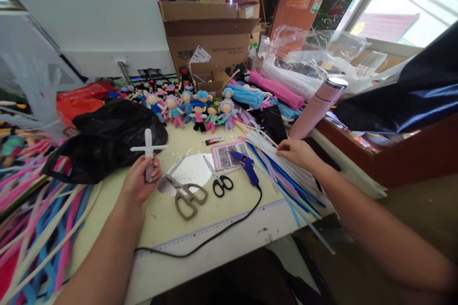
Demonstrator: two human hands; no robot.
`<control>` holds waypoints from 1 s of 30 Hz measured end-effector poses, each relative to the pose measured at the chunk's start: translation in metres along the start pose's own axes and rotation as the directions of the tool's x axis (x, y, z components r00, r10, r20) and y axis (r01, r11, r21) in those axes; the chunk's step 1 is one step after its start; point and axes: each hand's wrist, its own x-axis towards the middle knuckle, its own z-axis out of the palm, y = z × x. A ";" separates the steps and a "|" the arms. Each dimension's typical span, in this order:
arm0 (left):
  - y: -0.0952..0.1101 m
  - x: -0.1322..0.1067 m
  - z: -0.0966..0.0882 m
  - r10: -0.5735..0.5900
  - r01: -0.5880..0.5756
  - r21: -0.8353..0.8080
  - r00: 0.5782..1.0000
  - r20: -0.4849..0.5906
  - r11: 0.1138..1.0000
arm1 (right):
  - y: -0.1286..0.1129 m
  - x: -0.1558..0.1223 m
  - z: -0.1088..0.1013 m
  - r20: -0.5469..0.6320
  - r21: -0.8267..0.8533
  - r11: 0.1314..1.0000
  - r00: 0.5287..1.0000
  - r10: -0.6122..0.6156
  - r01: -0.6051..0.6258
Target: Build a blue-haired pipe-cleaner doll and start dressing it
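Observation:
My left hand [143,176] is closed around the lower stem of a white cross made of fuzzy pipe cleaners [148,140], held upright above the table. Over on the right, my right hand [297,152] pinches at a pale pipe cleaner [266,139] on top of a spread bundle of white, blue and purple ones [286,178]. Between the hands lie large grey-handled scissors [188,198], small black-handled scissors [219,182] and a blue glue gun [246,166].
Several pipe-cleaner dolls [198,113] stand at the back before a cardboard box [211,43]. A pink flask [317,107] rises behind my right hand. A black plastic bag [110,128] and more pipe cleaners [46,228] lie left. The glue gun's black cord [214,243] crosses the front.

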 end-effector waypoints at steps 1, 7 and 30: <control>0.000 -0.001 0.001 -0.001 0.001 0.001 1.000 -0.003 1.000 | -0.001 0.000 0.002 0.014 -0.036 0.999 1.000 0.004 -0.004; -0.001 -0.004 0.006 -0.006 0.006 -0.028 1.000 -0.003 1.000 | -0.012 -0.005 0.012 0.014 -0.221 0.974 0.999 0.051 -0.046; 0.003 -0.016 0.019 -0.102 0.098 -0.171 0.995 -0.011 0.980 | -0.010 -0.010 0.007 0.005 0.017 0.999 0.999 0.038 -0.038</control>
